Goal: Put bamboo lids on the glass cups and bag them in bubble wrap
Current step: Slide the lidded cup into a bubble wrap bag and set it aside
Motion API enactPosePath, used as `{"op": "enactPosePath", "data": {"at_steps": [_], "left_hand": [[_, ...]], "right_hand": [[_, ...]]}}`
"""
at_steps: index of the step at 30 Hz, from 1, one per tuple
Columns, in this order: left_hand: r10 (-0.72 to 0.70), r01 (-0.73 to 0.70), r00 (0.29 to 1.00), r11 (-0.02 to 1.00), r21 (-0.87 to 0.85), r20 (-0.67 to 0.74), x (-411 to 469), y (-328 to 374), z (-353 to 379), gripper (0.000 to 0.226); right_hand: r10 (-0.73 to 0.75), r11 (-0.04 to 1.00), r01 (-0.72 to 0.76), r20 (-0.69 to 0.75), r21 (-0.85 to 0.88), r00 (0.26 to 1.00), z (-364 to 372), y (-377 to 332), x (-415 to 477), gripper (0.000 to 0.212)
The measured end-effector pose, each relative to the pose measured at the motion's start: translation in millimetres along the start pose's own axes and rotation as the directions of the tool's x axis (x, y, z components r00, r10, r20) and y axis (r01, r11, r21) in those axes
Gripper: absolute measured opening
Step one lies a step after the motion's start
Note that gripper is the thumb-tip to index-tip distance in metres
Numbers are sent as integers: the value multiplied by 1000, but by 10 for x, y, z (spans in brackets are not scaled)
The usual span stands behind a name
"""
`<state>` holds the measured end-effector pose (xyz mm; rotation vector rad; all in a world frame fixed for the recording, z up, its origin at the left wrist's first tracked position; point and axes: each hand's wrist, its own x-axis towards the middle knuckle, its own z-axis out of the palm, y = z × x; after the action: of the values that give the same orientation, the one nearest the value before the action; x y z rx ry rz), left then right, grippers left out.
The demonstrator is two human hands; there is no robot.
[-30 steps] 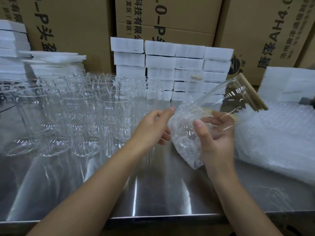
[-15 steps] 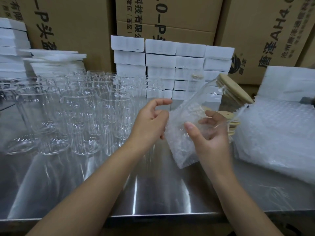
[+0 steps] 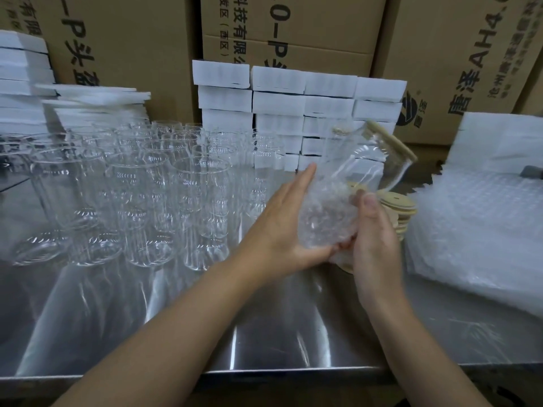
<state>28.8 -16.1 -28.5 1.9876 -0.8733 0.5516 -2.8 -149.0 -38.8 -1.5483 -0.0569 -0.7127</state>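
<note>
A glass cup point(image 3: 379, 163) with a bamboo lid point(image 3: 392, 142) on its mouth tilts up to the right above the steel table point(image 3: 264, 333). Its lower half sits inside a bubble wrap bag point(image 3: 326, 212). My left hand point(image 3: 282, 227) lies flat with straight fingers against the bag's left side and bottom. My right hand point(image 3: 373, 233) grips the bag and cup from the right, thumb on the front. A stack of loose bamboo lids point(image 3: 399, 207) shows behind my right hand. Several empty glass cups point(image 3: 141, 195) stand on the left.
A pile of bubble wrap bags point(image 3: 476, 230) lies at the right. White foam blocks point(image 3: 299, 107) are stacked at the back, more foam sheets point(image 3: 97, 98) at the back left. Cardboard boxes point(image 3: 293, 30) wall off the rear.
The cup has slid deeper into the bag. My left hand let go of the bag's rim, flattened and moved down against the bag's side; my right hand shifted lower on it.
</note>
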Motion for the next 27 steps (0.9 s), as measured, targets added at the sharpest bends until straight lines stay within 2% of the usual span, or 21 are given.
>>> {"op": "enactPosePath", "data": {"at_steps": [2,7,9,14,17,20,22,24,27], "left_hand": [[-68,66,998,995,-75,-16,12,-31,-15,114],[-89,64,989,978,-196,-122,21,-44,-50,118],[-99,53,978,970,-239,-185,18,-32,-64,112],[-138,26,953,925,-380,-269,20,-3,-102,96],[-152,14,943,906,-423,-296,25,2,-108,94],[-162,-7,924,899,-438,-346,23,21,-136,96],[-168,-17,914,893,-450,-368,24,38,-169,97],[-186,-14,912,877,-480,-366,34,58,-198,98],[-231,9,921,818,-576,-314,56,76,-220,93]], "right_hand": [[-7,998,8,23,-62,1000,-3,-1,-23,67],[-80,994,87,97,-72,992,-9,-35,-61,53],[-107,987,122,141,-108,984,-23,-43,-59,46],[-203,959,237,213,-152,956,-26,-49,-75,51],[-245,954,280,266,-104,932,-23,-46,-79,59],[-279,948,315,344,-52,897,-10,-34,-112,78],[-311,932,356,346,-72,885,-2,-16,-131,90],[-326,922,374,329,-95,886,-4,3,-133,97],[-266,942,314,308,-117,913,-19,1,-133,107]]}}
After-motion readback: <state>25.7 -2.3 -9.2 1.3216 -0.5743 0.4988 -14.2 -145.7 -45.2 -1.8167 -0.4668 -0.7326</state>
